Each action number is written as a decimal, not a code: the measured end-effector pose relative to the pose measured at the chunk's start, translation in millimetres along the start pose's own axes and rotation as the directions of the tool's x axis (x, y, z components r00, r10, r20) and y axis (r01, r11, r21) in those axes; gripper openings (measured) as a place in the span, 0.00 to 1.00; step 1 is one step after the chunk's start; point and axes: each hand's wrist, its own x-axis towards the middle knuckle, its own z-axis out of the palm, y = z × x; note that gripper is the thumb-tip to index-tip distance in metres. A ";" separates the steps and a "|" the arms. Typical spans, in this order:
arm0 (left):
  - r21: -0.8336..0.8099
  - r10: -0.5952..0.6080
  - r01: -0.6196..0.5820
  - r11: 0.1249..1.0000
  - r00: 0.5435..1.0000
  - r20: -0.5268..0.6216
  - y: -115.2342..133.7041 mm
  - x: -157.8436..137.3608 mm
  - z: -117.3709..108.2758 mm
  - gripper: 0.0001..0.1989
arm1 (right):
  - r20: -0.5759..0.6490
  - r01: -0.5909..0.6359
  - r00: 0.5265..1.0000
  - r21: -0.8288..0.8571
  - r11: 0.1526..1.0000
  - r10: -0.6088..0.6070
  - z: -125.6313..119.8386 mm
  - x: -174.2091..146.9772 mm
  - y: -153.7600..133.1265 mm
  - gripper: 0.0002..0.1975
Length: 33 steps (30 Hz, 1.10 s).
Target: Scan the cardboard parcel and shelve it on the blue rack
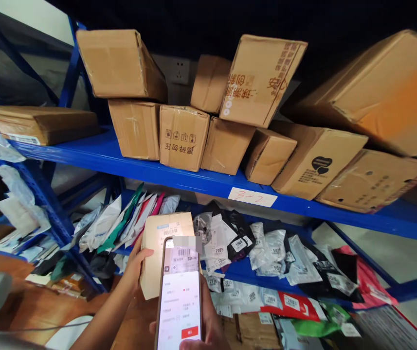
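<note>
Your left hand [136,266] grips a pale-tan, rectangular cardboard box [157,231] by its left edge, the smooth labelled face towards you, before the lower shelving. Your right hand [210,323] is closed around a slim, flat smartphone with a lit glass screen [179,306], overlapping the box's near right part. Far: brown corrugated cartons [184,138] on a blue metal shelf [193,182]. Right: crinkled, glossy plastic parcels [223,238], black and whitish.
</note>
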 end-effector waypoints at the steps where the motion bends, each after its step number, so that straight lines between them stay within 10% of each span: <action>1: 0.006 0.002 -0.002 1.000 1.000 -0.003 3.3 -4.7 0.2 0.43 | 0.003 -0.008 1.000 -0.028 1.000 0.008 -0.7 -1.0 -1.0 0.51; 10: -0.005 -0.097 0.097 0.995 0.994 -0.046 23.4 -32.3 2.4 0.50 | -0.227 0.021 0.973 -0.079 0.997 -0.038 2.2 0.0 12.8 0.55; 20: -0.040 -0.189 0.185 0.982 0.974 -0.127 27.7 -47.8 -11.3 0.48 | -0.110 -0.089 0.987 0.245 0.965 0.119 0.3 -1.0 17.3 0.49; 33: 0.030 -0.187 0.195 0.980 0.965 -0.183 23.5 -61.3 -54.3 0.43 | -0.334 0.087 0.942 0.150 0.985 -0.033 -2.1 4.0 35.5 0.38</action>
